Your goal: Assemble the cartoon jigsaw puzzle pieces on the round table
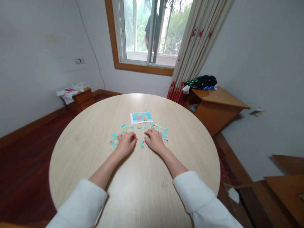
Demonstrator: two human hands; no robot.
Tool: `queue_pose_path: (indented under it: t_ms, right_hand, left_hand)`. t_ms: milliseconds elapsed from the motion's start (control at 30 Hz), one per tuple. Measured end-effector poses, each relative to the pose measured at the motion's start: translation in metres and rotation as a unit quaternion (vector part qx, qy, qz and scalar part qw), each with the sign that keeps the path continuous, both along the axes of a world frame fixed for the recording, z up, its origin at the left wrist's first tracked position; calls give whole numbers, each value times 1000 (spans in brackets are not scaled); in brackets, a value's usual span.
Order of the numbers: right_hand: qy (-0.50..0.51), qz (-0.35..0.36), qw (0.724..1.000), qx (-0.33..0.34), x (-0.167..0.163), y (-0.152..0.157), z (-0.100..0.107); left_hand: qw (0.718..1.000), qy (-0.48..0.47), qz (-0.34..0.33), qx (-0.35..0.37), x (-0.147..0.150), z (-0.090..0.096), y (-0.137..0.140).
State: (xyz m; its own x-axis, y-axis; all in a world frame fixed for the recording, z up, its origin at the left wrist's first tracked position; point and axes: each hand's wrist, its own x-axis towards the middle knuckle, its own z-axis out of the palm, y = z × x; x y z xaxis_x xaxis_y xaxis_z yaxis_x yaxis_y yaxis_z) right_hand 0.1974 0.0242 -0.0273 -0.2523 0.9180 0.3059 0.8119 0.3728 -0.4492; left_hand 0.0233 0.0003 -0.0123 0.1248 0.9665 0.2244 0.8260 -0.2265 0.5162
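Small jigsaw pieces (114, 143) in turquoise, yellow and pink lie in a loose arc on the round table. My left hand (125, 143) has its thumb and forefinger pinched on a small jigsaw piece (136, 138). To its right, my right hand (155, 140) curls its fingers over yellowish joined jigsaw pieces (147, 136) and grips them; the fingertips partly hide them. A little cluster of pieces (142, 144) lies between the hands, nearer to me. Beyond the arc lies a reference picture (142, 117) with a pink and a yellow cartoon figure.
The pale round tabletop (137, 190) spreads around the pieces. At the back right, a wooden cabinet (220, 98) carries dark cloth (205, 81). A small wooden stand (84, 99) with white cloth is at the left. A curtain (192, 41) hangs beside the window, and a person (150, 31) is outside.
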Motion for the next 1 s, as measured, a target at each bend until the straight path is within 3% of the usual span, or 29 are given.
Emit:
queue_pose_path:
  t_ms: [300,733,1000]
  right_hand:
    - [-51,11,998,27,-1,-3,3]
    - [-53,-13,998,5,1,2,0]
    - [-6,10,1000,12,2,4,-2]
  left_hand:
    - [995,-65,-19,77,-6,-5,6]
    - [997,-6,-39,69,-6,-2,2]
    - [997,-6,-42,68,-6,-5,3]
